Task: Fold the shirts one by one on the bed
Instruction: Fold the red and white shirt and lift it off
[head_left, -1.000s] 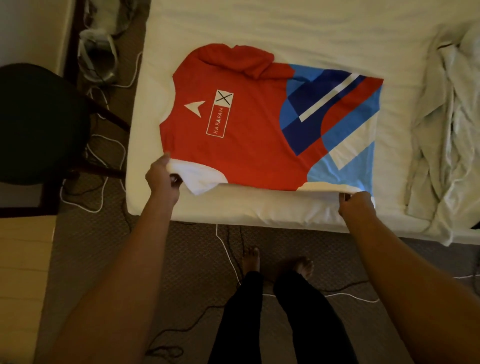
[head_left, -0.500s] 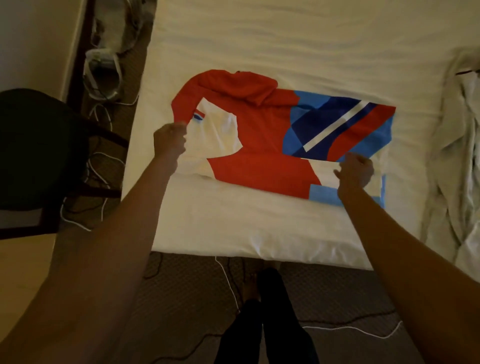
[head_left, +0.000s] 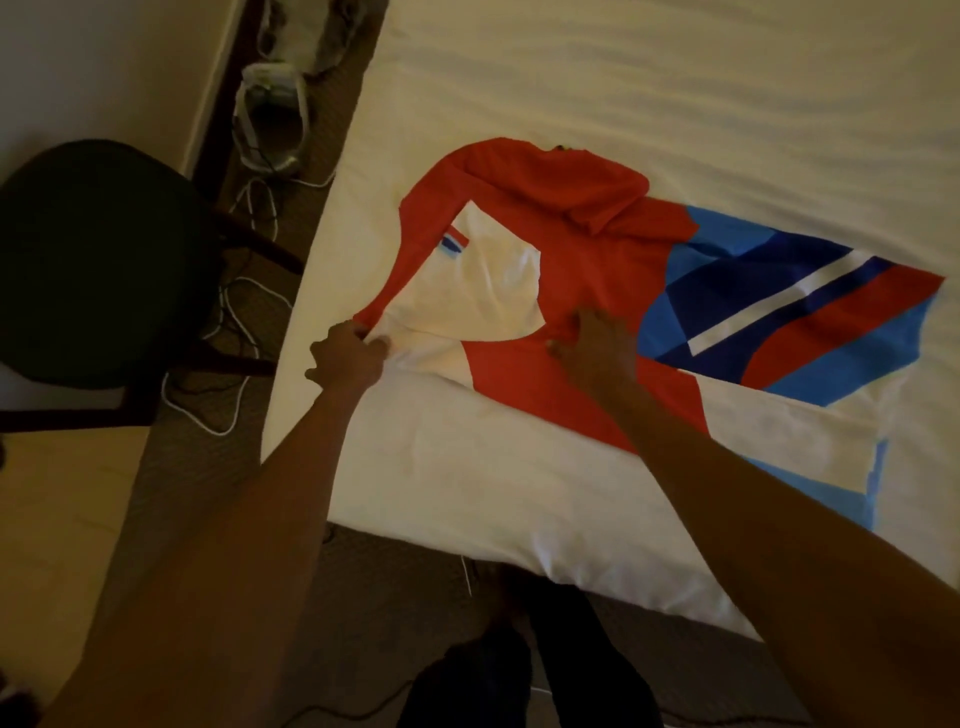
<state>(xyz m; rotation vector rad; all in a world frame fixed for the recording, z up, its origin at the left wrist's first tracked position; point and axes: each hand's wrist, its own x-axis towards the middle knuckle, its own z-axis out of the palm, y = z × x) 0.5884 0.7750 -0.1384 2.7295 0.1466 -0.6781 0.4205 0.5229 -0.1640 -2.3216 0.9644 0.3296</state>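
The red shirt (head_left: 571, 249) lies on the bed (head_left: 675, 78) by its near edge, near side folded over. The left hand (head_left: 345, 356) pinches the white sleeve (head_left: 483, 291) corner; the right hand (head_left: 597, 348) presses flat, fingers spread. Smoothing outward along the crease should keep it straight.

A red, white and blue shirt (head_left: 597, 270) is seen lying on the white bed (head_left: 675, 104). Its near long edge is folded over onto the front, so that a white sleeve is shown on the red part. The white cloth at the shoulder end is pinched by the left hand (head_left: 348, 358). The right hand (head_left: 597, 348) is laid flat on the red middle, with straight fingers. A black chair (head_left: 98, 260) and white cables (head_left: 223, 430) are seen on the floor at the left.
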